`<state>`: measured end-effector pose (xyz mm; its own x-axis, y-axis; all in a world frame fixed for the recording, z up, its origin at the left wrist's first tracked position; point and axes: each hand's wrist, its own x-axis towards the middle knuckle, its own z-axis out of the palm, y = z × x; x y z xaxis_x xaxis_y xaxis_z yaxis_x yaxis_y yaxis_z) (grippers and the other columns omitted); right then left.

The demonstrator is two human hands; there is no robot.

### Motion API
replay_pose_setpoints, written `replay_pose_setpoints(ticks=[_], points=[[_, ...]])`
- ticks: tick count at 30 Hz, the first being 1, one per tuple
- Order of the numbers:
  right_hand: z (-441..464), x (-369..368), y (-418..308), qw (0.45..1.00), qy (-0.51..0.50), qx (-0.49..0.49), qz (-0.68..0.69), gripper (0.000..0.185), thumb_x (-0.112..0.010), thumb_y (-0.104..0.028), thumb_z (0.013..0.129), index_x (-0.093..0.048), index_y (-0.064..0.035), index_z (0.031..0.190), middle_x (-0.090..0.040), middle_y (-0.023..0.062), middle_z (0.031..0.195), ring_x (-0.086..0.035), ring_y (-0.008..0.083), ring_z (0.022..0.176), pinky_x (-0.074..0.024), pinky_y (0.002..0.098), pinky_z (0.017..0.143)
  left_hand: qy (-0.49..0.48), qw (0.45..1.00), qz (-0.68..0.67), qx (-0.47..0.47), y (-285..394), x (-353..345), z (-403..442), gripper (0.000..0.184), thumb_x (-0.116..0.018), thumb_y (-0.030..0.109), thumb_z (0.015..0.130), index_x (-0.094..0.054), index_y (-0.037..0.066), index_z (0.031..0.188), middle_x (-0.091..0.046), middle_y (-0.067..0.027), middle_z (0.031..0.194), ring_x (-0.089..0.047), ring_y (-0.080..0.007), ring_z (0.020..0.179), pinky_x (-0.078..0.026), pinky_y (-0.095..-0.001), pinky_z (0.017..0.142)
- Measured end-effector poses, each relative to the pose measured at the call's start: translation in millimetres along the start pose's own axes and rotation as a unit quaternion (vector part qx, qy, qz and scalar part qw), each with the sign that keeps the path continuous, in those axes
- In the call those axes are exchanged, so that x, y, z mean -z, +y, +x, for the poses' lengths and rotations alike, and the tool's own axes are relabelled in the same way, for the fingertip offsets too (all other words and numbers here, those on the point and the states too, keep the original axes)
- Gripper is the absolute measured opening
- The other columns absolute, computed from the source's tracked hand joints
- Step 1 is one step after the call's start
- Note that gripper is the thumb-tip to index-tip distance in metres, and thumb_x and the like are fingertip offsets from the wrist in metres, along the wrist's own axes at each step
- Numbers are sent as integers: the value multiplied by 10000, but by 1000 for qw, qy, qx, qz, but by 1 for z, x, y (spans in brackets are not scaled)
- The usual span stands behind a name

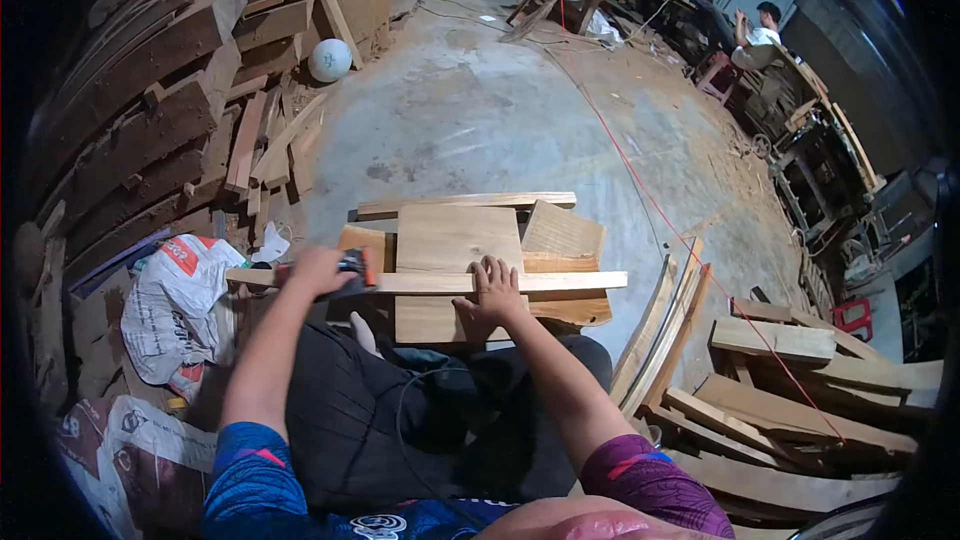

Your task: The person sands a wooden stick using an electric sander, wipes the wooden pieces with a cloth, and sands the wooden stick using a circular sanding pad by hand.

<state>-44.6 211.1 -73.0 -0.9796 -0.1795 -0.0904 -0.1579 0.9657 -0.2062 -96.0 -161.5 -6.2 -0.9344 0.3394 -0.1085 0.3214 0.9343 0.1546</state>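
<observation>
A long, narrow wooden strip (pixel 570 282) lies crosswise over a wide flat board (pixel 455 237) in front of my knees. My left hand (pixel 318 270) is closed around a black-and-orange hand tool (pixel 357 266) at the left part of the strip; its exact kind is hard to make out. Over the strip's middle, my right hand (pixel 490 292) lies with fingers spread, pressing strip and board from above. More wood pieces, among them a tilted board (pixel 565 230), sit under and beside the wide board. A dark cable (pixel 402 410) loops across my lap.
Stacked timber (pixel 150 90) rises at the left, near a white ball (pixel 330 60). White sacks (pixel 175 310) lie by my left side. Cut lumber (pixel 775 338) is piled at the right. A red line (pixel 640 180) crosses the floor. One person (pixel 760 35) sits at the far right.
</observation>
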Motion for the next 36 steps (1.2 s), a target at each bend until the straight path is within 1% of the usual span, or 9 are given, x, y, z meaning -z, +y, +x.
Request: replay_pose_setpoints(ticks=[2,3,6,11,14,15,17,26,36], points=[[3,-2,4,1000,-15,-2,6,970,-615,-697,807,-305,-113,1517,-238,225,1566,-189,425,1464,-129,618,1173,-31,999,11,-20,44,-10,22,456,-695,533,812,-723,93,926,-720,-153,925,-686,-350,897,-543,-474,780],[4,14,-3,995,-92,-26,-31,963,-536,-735,850,-242,-137,1545,-183,211,1607,-103,415,1501,-89,591,1200,-34,997,6,-67,62,-20,32,464,-696,545,811,-729,92,906,-722,-150,902,-692,-347,891,-549,-479,777],[2,6,1,998,-38,5,-49,957,-567,-720,832,-278,-128,1526,-228,215,1584,-180,426,1472,-139,619,1173,-36,998,-2,-60,104,-19,33,450,-696,548,813,-733,107,893,-722,-148,870,-697,-361,855,-555,-485,755],[1,0,5,1000,-7,10,-8,912,-594,-696,824,-340,-129,1492,-269,214,1560,-205,438,1454,-154,641,1156,-35,992,-8,-117,23,-23,14,460,-707,588,774,-705,136,856,-712,-132,848,-683,-367,816,-536,-493,701],[0,-1,5,1000,10,12,2,907,-603,-683,821,-342,-125,1487,-277,217,1552,-207,445,1454,-155,640,1158,-36,998,30,-32,-70,-12,-22,529,-720,648,733,-715,150,912,-717,-119,909,-683,-348,867,-527,-493,754],[0,-3,6,1000,15,15,4,904,-606,-680,819,-344,-125,1483,-277,219,1551,-207,449,1453,-154,639,1159,-56,996,41,47,-74,16,-42,530,-734,628,727,-716,129,905,-716,-136,903,-685,-348,865,-533,-472,750],[-1,0,6,1000,8,13,5,924,-605,-683,818,-334,-113,1493,-271,219,1552,-202,441,1451,-137,620,1166,-49,990,77,106,-106,18,-63,553,-747,636,707,-710,116,889,-713,-135,901,-681,-353,868,-533,-479,753],[0,8,5,1000,-11,11,-12,932,-624,-678,802,-340,-107,1482,-281,232,1534,-218,441,1436,-112,605,1175,-24,994,47,95,-123,-4,-64,552,-790,605,673,-679,74,776,-693,-151,846,-670,-357,835,-527,-477,753],[-5,14,-1,1000,-22,0,-8,929,-628,-659,814,-339,-77,1479,-263,252,1546,-214,467,1441,-116,618,1177,-13,994,54,98,-123,-5,-64,557,-793,611,664,-715,89,843,-707,-155,893,-671,-365,870,-529,-470,783]])
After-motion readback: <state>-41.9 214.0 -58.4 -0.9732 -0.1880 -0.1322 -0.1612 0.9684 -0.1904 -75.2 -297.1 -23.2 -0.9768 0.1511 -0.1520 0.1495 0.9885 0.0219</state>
